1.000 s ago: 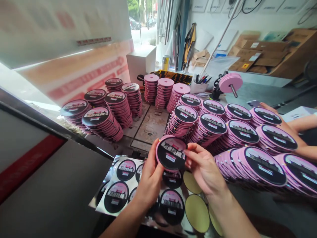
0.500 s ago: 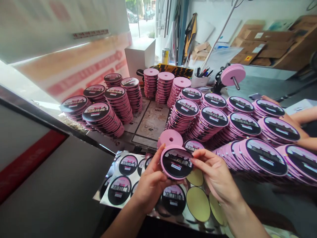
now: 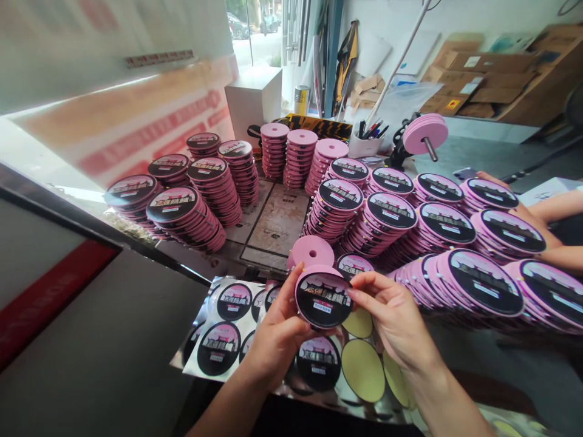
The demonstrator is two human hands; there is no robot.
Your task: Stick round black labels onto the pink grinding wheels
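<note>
My left hand (image 3: pixel 282 334) is closed around the left side of a pink spool (image 3: pixel 321 271), thumb at its front. A round black-and-pink sticker (image 3: pixel 324 300) lies over the spool's face, leaving a pink rim at the top. Thumb and forefinger of my right hand (image 3: pixel 387 315) pinch the sticker's right edge. Just behind stands another pink spool (image 3: pixel 298 249), bare-faced with a hole in its centre. Below my hands is a sheet of round stickers (image 3: pixel 319 363), with bare yellowish circles (image 3: pixel 363 370) of backing beside them.
Stacks of labelled pink spools stand left (image 3: pixel 173 206) and right (image 3: pixel 392 209). Unlabelled stacks (image 3: pixel 302 138) rise at the back, near a pen cup (image 3: pixel 367 145) and a winder shaft (image 3: pixel 429 149) carrying pink spools. Another person's arm (image 3: pixel 546 237) reaches in from the right.
The sticker's right edge sits slightly further left and the sticker looks more centred on the spool. Both hands keep their hold; the whole view has shifted slightly.
</note>
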